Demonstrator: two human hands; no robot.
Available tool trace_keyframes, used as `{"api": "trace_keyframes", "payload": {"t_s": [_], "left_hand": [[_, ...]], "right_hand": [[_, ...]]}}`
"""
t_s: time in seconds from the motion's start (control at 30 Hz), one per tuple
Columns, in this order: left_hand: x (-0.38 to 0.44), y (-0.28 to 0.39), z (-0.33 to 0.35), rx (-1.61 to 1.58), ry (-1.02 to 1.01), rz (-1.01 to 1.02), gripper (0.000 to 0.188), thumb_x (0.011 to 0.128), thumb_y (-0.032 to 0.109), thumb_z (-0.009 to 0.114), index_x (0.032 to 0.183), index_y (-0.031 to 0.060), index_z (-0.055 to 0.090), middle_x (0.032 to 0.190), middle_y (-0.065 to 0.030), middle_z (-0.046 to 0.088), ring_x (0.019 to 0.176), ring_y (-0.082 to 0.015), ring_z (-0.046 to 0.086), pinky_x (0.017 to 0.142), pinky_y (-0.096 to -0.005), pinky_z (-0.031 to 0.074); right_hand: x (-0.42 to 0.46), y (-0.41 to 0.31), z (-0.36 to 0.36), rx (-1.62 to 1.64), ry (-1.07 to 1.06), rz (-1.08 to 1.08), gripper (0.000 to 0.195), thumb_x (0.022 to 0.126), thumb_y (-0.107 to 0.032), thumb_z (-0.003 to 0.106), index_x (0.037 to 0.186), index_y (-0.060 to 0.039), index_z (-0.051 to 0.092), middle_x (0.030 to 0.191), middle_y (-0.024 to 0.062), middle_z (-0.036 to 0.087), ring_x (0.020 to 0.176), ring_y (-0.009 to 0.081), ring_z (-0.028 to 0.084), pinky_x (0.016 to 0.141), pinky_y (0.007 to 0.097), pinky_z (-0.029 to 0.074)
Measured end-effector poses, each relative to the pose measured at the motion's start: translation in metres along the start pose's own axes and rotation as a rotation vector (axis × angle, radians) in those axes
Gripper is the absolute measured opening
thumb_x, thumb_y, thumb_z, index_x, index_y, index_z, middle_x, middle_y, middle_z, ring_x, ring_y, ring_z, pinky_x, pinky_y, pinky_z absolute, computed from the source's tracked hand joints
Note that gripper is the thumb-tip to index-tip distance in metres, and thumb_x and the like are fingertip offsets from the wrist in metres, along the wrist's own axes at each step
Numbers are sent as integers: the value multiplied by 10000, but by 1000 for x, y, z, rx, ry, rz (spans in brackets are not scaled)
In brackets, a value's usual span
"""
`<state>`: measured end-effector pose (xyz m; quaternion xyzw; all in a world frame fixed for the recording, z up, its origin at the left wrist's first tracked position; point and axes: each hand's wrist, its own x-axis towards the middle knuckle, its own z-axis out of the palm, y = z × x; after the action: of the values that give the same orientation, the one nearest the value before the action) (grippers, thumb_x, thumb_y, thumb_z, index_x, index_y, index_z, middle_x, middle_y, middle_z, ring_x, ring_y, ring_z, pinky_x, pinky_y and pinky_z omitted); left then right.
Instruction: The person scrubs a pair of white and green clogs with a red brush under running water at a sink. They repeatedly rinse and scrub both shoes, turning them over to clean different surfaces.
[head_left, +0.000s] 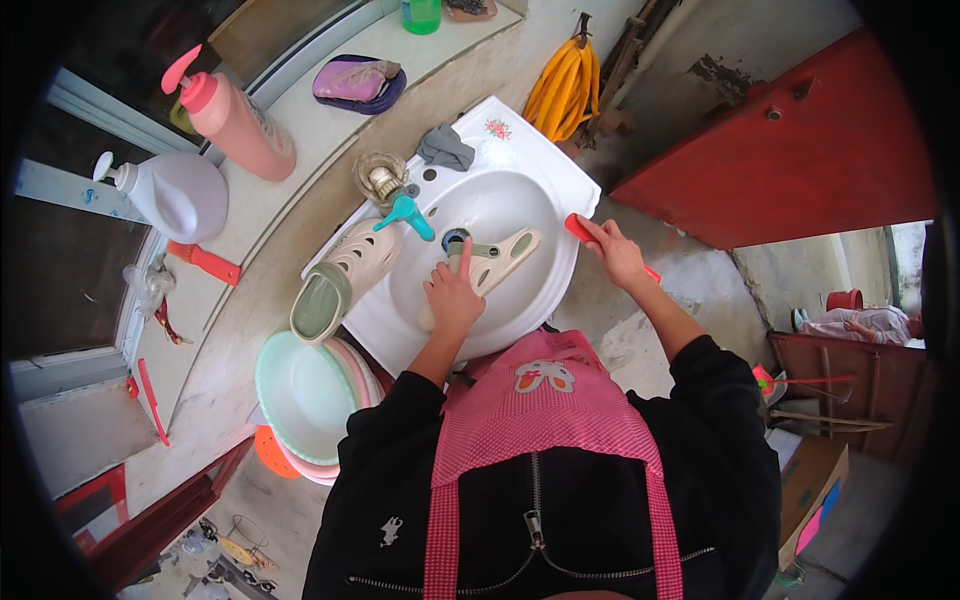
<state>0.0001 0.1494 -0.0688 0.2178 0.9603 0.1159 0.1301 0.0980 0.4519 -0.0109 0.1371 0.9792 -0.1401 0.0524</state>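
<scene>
In the white washbasin (559, 176) lies a beige clog (517, 259) with green parts. My left hand (456, 296) grips it from above, index finger stretched along it towards the drain; the hand hides part of the clog. Past the basin's right rim, my right hand (622, 255) holds a red brush (581, 227), whose other end shows by the wrist; its bristles cannot be made out. A second beige clog (360, 259) with a green insole rests on the basin's left edge. Between that clog and the drain, a tap with a turquoise handle (407, 216) reaches over the bowl.
A grey cloth (445, 148) lies on the basin's back corner. Along the sill stand a pink pump bottle (244, 127), a white pump jug (180, 196), a soap dish (360, 82) and a red-handled brush (202, 262). Stacked basins (300, 397) sit lower left. Orange gloves (564, 90) hang behind.
</scene>
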Motion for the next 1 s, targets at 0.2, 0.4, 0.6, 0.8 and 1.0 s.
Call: {"api": "trace_keyframes", "payload": {"t_s": [0.2, 0.4, 0.6, 0.8, 1.0], "left_hand": [[4, 10, -5, 35, -121, -115, 1154, 617, 321, 804, 1577, 298, 164, 1154, -182, 515, 1083, -342, 537, 854, -486, 446], [12, 2, 3, 11, -164, -178, 1190, 625, 379, 804, 1584, 271, 107, 1183, -194, 526, 1113, -361, 540, 853, -518, 478], [25, -1, 2, -66, -219, -238, 1186, 634, 364, 811, 1582, 260, 106, 1190, -203, 525, 1128, -375, 537, 865, -535, 486], [17, 7, -5, -61, -222, -235, 1165, 663, 348, 798, 1587, 237, 99, 1214, -197, 502, 1145, -365, 517, 882, -525, 457], [17, 1, -5, -132, -216, -233, 1152, 665, 337, 793, 1585, 235, 108, 1212, -201, 502, 1132, -365, 521, 871, -524, 460]], "right_hand": [[-1, -87, 60, 198, -172, -278, 510, 965, -274, 563, 1438, -420, 440, 1038, 122, 535, 792, 329, 646, 707, 446, 549], [34, -79, 84, 152, -98, -173, 447, 968, -289, 546, 1395, -408, 489, 1037, 129, 531, 744, 324, 652, 625, 447, 544], [13, -110, 122, 250, -28, -225, 453, 956, -268, 571, 1392, -370, 501, 1012, 132, 529, 680, 337, 633, 595, 447, 534], [60, -73, 97, 159, -53, 63, 427, 948, -267, 583, 1365, -342, 529, 985, 147, 536, 718, 340, 637, 624, 455, 542], [8, -118, 121, 267, -47, -223, 489, 954, -279, 576, 1421, -380, 474, 1012, 151, 535, 693, 350, 632, 605, 453, 535]]}}
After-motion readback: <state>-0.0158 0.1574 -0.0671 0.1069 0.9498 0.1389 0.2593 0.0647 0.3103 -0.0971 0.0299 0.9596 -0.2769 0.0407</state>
